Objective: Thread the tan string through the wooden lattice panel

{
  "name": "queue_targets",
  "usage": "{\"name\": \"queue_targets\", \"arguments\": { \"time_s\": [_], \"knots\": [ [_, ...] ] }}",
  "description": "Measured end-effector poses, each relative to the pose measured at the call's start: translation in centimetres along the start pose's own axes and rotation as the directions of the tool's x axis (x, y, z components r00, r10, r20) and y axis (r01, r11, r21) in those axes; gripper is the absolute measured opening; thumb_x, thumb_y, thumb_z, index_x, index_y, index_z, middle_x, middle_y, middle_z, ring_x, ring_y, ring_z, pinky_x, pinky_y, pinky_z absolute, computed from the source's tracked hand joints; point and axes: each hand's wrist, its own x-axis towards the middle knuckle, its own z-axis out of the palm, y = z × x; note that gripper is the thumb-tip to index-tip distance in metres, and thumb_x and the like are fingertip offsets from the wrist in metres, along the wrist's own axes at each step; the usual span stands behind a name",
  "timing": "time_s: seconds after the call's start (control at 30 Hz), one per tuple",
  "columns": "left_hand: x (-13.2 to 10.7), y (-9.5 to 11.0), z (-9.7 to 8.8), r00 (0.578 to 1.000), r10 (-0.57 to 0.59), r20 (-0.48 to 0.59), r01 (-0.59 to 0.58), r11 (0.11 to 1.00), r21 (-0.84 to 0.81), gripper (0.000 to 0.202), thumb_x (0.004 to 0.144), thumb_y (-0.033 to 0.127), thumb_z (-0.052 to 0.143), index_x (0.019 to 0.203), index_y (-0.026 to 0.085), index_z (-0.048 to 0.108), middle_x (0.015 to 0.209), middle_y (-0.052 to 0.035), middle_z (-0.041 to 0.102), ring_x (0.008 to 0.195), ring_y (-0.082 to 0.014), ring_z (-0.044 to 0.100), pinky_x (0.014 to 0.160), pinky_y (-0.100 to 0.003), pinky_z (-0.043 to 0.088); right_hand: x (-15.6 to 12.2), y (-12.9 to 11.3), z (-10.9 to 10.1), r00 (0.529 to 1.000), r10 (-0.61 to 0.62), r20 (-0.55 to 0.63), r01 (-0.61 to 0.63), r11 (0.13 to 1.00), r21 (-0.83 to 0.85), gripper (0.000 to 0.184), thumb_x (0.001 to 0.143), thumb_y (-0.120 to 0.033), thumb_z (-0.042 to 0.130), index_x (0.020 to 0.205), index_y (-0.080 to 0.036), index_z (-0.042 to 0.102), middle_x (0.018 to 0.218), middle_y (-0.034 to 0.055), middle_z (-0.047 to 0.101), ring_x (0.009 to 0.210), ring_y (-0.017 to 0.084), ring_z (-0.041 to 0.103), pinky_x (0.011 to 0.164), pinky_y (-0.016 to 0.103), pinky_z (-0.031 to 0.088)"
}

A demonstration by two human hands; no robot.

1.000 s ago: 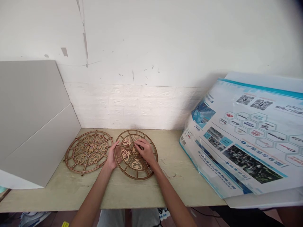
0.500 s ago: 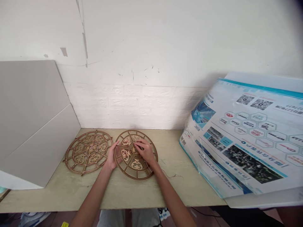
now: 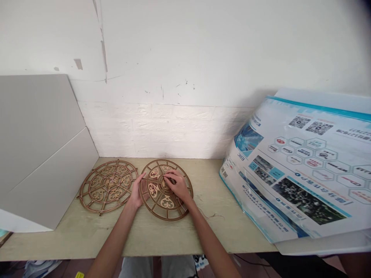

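Your left hand (image 3: 136,194) lies slack against the disc (image 3: 162,207) rim; your right hand (image 3: 179,186) pinches its hub. Bare bench (image 3: 228,220) lies rightward, before the poster (image 3: 301,173).

A makeshift craft workshop: a bare plywood table (image 3: 162,235) against a scuffed white brick wall (image 3: 174,127), grey boards (image 3: 43,154) leaning left of the fingers (image 3: 171,180), a plastic-wrapped poster (image 3: 295,173) propped right, a fretwork disc (image 3: 166,204) beneath them.

Single head-worn view, facing forward and down, close over bench (image 3: 174,235), toward wall (image 3: 203,58)
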Motion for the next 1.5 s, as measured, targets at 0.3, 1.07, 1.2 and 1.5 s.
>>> {"name": "queue_targets", "arguments": {
  "time_s": [0.3, 1.07, 1.2, 1.5],
  "knots": [
    [0.01, 0.04, 0.05, 1.0, -0.016, -0.017, 0.016, 1.0, -0.012, 0.045, 0.091, 0.039, 0.054, 0.12, 0.006, 0.064, 0.105, -0.0176, 0.069, 0.099, -0.0293, 0.066, 0.091, -0.04, 0.05, 0.12, -0.52, -0.36, 0.996, 0.09, 0.026, -0.089, 0.995, -0.036, 0.027, 0.089, -0.039, 0.051, 0.096, -0.021, 0.069, 0.107, 0.0047, 0.066, 0.107, 0.012, 0.057, 0.098, 0.029, 0.047],
    [0.07, -0.03, 0.03, 1.0, 0.0, 0.019, 0.0, 1.0, -0.013, 0.044, 0.091, 0.037, 0.054, 0.122, 0.006, 0.062, 0.107, -0.0171, 0.069, 0.1, -0.0273, 0.066, 0.091, -0.037, 0.049, -0.09, -0.22, -0.09, 0.999, 0.013, -0.031, -0.014, 0.999, -0.041, 0.026, 0.089, -0.035, 0.051, 0.093, -0.021, 0.073, 0.104, 0.006, 0.066, 0.103, 0.011, 0.058, 0.095, 0.028, 0.048],
    [0.04, -0.04, 0.04, 1.0, 0.002, 0.02, -0.002, 1.0, -0.006, 0.045, 0.091, 0.037, 0.054, 0.122, 0.006, 0.062, 0.105, -0.0172, 0.069, 0.099, -0.0278, 0.066, 0.092, -0.038, 0.049, -0.16, -0.15, -0.03, 0.999, 0.0, -0.034, -0.002, 0.998, -0.065, 0.027, 0.09, -0.034, 0.05, 0.094, -0.021, 0.073, 0.103, 0.0059, 0.066, 0.102, 0.011, 0.057, 0.094, 0.028, 0.048],
    [0.09, -0.08, 0.05, 0.999, 0.009, 0.033, -0.009, 1.0, -0.009, 0.044, 0.091, 0.037, 0.055, 0.122, 0.006, 0.063, 0.104, -0.0177, 0.069, 0.098, -0.0282, 0.066, 0.092, -0.039, 0.049, -0.25, -0.15, 0.05, 0.999, -0.008, -0.033, 0.004, 0.994, -0.108, 0.027, 0.09, -0.034, 0.05, 0.097, -0.022, 0.073, 0.103, 0.005, 0.066, 0.102, 0.011, 0.057, 0.094, 0.027, 0.049]
  ]
}}
